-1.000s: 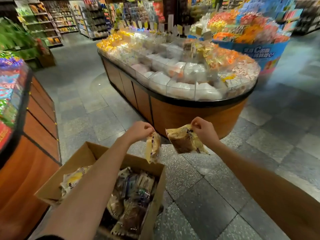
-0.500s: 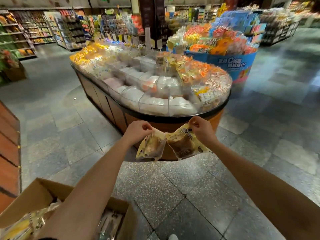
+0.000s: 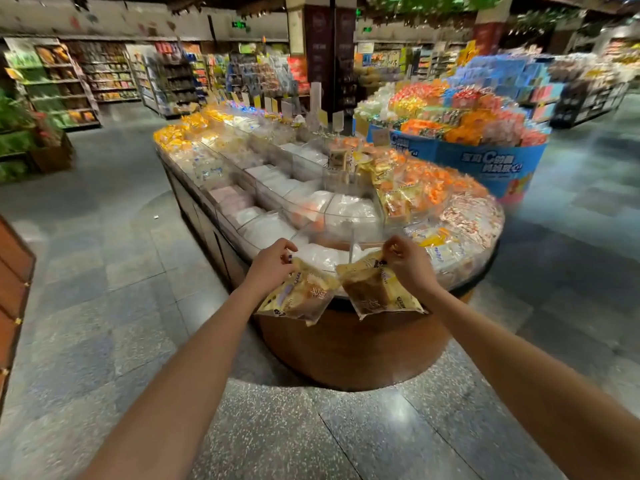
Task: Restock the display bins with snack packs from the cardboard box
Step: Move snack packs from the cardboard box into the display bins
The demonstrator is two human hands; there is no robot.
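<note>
Two packs held in the air at the near, rounded end of the oval display island (image 3: 353, 348). The left snack pack (image 3: 298, 295) has a clear and yellow wrapper with a pale brown cake inside. It hangs tilted from its top edge, pinched by the left hand (image 3: 271, 264), whose fingers curl over the seam. The right snack pack (image 3: 376, 292) has the same sort of wrapper with a darker brown piece inside. It hangs from its upper right corner, pinched by the right hand (image 3: 409, 263), thumb and fingers bunched on that corner. The packs are just beside each other; cannot tell whether their inner edges meet. Both hang in front of the island's near rim, below the tops of the front display bins (image 3: 350, 245) and inside none of them. The bins are clear-walled compartments. The nearest hold white packs, those to the right hold yellow, orange and red-and-white packets, and the far left end holds yellow bags. Price cards (image 3: 337, 119) stand upright along the middle, too blurred to read. The island's base is curved brown wood on a grey speckled tile floor (image 3: 104, 289). Far right of the island stands a round blue promotional stand (image 3: 485, 161) heaped with orange and red packets. Grocery shelves (image 3: 69, 84) are at far left, and a dark pillar (image 3: 329, 53) rises beyond the island. The corner of another wooden counter (image 3: 14, 271) shows at near left.
</note>
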